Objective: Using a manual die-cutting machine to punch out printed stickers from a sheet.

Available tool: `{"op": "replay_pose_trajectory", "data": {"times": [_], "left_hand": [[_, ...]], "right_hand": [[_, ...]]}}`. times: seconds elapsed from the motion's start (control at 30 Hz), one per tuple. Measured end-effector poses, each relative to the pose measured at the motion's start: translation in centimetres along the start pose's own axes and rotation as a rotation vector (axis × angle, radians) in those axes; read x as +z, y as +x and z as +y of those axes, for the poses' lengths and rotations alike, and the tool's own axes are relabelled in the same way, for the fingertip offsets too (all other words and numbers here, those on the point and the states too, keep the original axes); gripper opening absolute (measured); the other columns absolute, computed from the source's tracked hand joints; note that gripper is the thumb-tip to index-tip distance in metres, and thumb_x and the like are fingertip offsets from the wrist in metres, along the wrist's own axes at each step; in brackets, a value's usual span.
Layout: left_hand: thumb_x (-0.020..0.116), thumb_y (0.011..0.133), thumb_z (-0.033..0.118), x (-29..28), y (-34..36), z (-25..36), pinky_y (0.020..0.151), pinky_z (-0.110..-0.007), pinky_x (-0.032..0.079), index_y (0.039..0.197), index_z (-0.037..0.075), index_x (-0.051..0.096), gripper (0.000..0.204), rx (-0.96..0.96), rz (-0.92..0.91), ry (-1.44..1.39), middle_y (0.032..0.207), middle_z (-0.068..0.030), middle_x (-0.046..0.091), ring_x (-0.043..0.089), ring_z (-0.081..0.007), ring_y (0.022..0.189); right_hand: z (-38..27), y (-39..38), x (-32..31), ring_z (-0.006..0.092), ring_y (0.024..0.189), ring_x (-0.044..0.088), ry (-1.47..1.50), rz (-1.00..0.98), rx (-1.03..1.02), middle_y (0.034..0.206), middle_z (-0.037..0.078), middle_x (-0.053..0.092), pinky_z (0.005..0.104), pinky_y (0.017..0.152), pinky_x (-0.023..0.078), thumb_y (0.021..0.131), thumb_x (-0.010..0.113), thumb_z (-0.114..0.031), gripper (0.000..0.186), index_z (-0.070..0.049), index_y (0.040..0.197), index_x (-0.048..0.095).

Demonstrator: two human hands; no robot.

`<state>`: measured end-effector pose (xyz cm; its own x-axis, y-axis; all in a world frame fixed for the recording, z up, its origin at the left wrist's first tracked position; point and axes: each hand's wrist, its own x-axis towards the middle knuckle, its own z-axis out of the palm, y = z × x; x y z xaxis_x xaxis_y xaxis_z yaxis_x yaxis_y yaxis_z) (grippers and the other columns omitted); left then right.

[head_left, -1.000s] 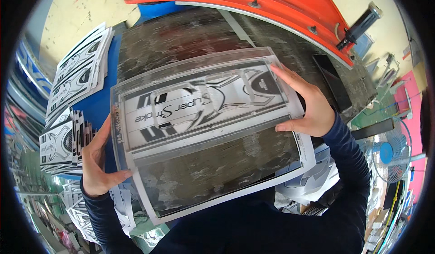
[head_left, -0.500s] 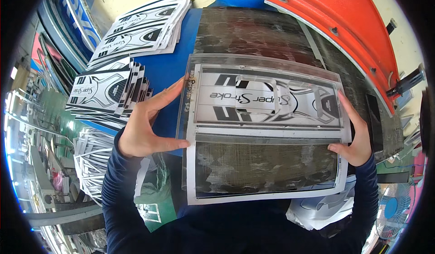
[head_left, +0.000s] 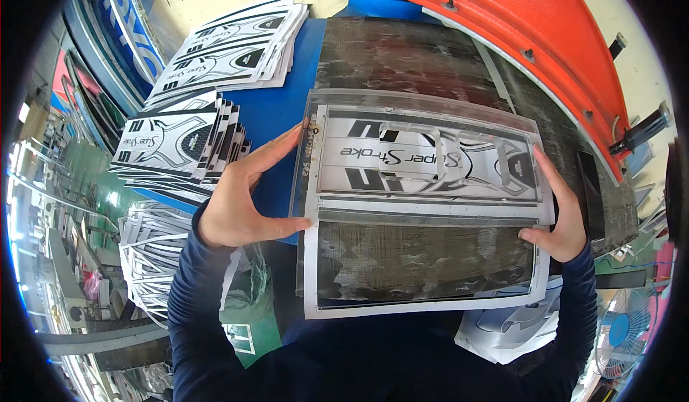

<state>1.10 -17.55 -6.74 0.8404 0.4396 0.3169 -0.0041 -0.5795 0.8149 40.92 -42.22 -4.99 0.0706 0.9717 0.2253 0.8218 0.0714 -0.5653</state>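
Note:
My left hand [head_left: 247, 197] and my right hand [head_left: 562, 215] grip opposite short edges of a clear plastic plate [head_left: 423, 101] with cut-out openings. My thumbs press on the near side and the fingers reach along the far part of each edge. Under the plate lies a white paper sheet [head_left: 430, 310]. Its far half carries a black-and-white printed panel [head_left: 344, 154], seen through the plastic. The near half is a large rectangular cut-out, through which a worn dark surface shows. Plate and sheet lie over the dark scuffed board [head_left: 409, 50].
On the blue surface [head_left: 276, 122] at left stand a far stack of printed sheets [head_left: 237, 43] and a nearer stack of cut panels [head_left: 169, 140]. White paper strips [head_left: 147, 251] pile below them. A red curved machine part [head_left: 517, 15] arches over the far right. A blue fan [head_left: 623, 330] stands lower right.
The view has shifted slightly, moving the stacks and my left hand a little to the right in it. Both hands keep their grip, and the sheet's left side sits marginally farther right.

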Motion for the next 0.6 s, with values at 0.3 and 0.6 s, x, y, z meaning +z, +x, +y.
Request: {"op": "replay_pose_trajectory", "data": {"times": [0.3,0.6], "left_hand": [[0.08,0.079,0.029,0.7,-0.3,0.4,0.12,-0.043,0.013,0.155,-0.004,0.008,0.11,0.058,0.095,-0.163,0.159,-0.0247,0.021,0.022,-0.0344,0.148],[0.069,0.085,0.052,1.2,-0.4,0.3,0.12,-0.044,0.009,0.156,-0.003,0.005,0.109,0.131,0.112,-0.096,0.158,-0.0297,0.022,0.018,-0.0353,0.15]], "right_hand": [[10.9,2.8,-15.2,0.0252,0.132,0.046,0.145,1.426,0.199,0.14,0.016,0.05,0.0336,0.112,0.03,0.092,0.067,-0.024,0.073,0.005,0.149,0.032],[14.8,3.8,-21.2,0.0108,0.059,0.055,0.673,1.237,0.158,0.069,0.002,0.059,0.0237,0.055,0.044,0.085,0.076,-0.02,0.023,-0.005,0.096,0.063]]}}
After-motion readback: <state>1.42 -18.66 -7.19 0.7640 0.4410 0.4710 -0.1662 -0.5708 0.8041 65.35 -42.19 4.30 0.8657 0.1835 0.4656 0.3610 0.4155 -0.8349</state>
